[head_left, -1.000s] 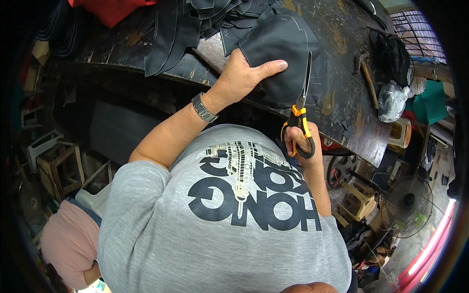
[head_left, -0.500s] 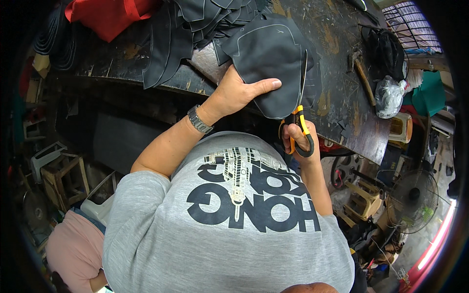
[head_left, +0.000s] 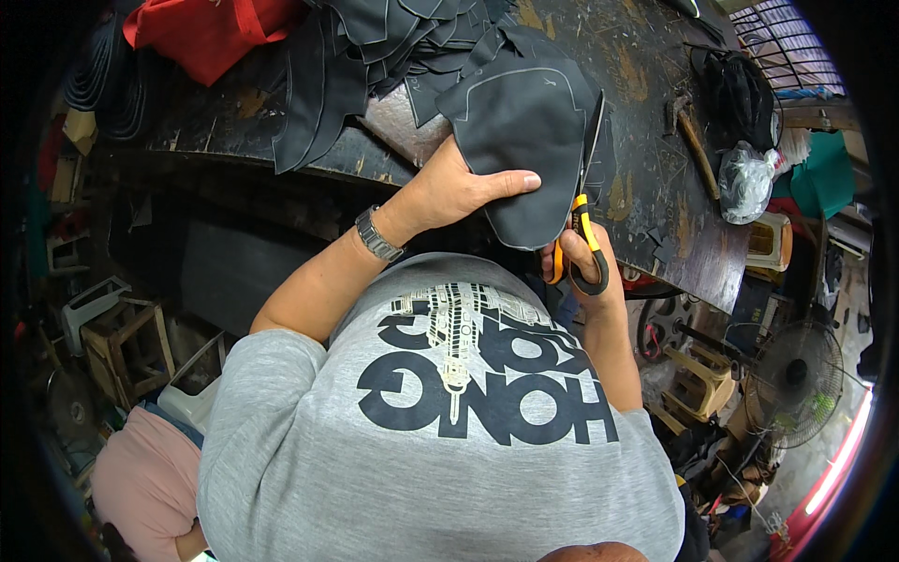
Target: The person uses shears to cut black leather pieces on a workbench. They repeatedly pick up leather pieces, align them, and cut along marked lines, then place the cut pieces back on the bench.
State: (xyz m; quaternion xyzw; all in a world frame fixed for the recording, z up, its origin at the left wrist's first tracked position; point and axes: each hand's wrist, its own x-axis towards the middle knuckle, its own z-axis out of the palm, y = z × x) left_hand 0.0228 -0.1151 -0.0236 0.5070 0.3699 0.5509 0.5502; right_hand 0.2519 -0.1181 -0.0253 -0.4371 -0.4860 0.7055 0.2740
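Apparently scissors (head_left: 582, 229) against black piece (head_left: 524, 140).

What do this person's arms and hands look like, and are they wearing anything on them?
Both forearms are bare, with no gloves on either hand. The left hand has a metal-link wristwatch on its wrist. The right hand shows no watch, ring or band that can be made out. The short sleeves belong to a grey T-shirt with a large dark print across the front.
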